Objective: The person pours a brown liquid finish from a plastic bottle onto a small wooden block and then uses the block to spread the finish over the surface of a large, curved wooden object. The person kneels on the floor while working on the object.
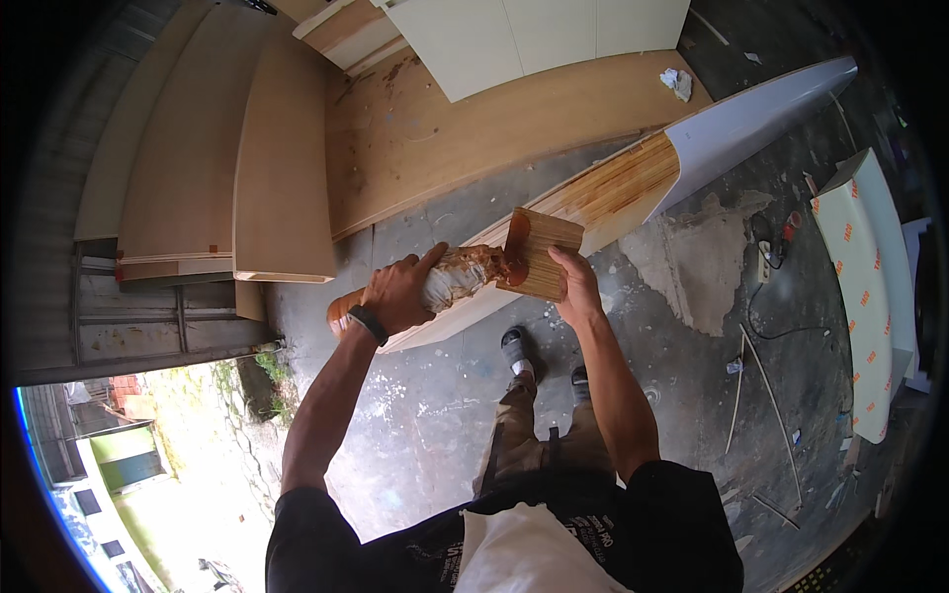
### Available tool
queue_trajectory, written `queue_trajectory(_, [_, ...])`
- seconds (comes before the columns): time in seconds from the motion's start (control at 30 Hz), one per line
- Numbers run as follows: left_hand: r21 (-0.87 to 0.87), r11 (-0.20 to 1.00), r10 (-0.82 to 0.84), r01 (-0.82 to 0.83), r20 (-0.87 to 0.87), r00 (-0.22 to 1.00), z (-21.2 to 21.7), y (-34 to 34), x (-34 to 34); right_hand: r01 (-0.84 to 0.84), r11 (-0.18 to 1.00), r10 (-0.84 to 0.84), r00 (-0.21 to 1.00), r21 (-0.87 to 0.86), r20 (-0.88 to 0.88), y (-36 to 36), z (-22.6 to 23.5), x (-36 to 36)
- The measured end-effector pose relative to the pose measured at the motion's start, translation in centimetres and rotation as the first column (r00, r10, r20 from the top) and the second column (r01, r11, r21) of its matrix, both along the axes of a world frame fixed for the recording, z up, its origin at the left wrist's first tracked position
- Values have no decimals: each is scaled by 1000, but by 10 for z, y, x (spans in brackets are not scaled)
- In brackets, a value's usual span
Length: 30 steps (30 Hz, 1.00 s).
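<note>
My left hand (400,292) grips a glue-crusted bottle (450,280) tipped on its side, its mouth toward a small wooden piece (550,252). Brown glue (516,245) runs onto the near face of that piece. My right hand (573,285) holds the wooden piece by its lower edge. Just behind the piece lies a long board (633,183), wood-grained and smeared with glue at its near part, white at its far end (761,109). A dark band sits on my left wrist.
Large plywood sheets (287,168) lean at the left and back, with white panels (534,35) above. A white board with orange marks (865,296) stands at the right. Cables, a power strip (764,262) and thin strips lie on the stained concrete floor. My feet (519,351) stand below the board.
</note>
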<state>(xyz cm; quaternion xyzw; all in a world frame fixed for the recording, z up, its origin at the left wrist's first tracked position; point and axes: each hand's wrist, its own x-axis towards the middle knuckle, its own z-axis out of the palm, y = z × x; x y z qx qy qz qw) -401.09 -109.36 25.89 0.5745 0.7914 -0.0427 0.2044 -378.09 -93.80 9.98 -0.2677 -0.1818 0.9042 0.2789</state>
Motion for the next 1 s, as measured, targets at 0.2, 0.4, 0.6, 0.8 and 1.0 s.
queue_trajectory(0.2, [95,991,86,-92,63,994,-78,0,24,-103,991,99,994,84,51,33,-56,11])
queue_trajectory(0.4, [111,966,215,-232,145,966,-160,11,35,-21,968,8,999,252,50,47,-122,6])
queue_trajectory(0.6, [189,919,313,-346,184,932,-211,8,37,21,645,-309,921,764,236,40,-155,-5])
queue_trajectory(0.8, [359,824,340,-439,308,889,-260,-36,15,-311,-315,-636,771,897,44,12,-212,-41])
queue_trajectory(1.0, [476,733,392,-486,288,874,-301,-106,2,-358,-453,-611,792,817,9,-57,-341,-67])
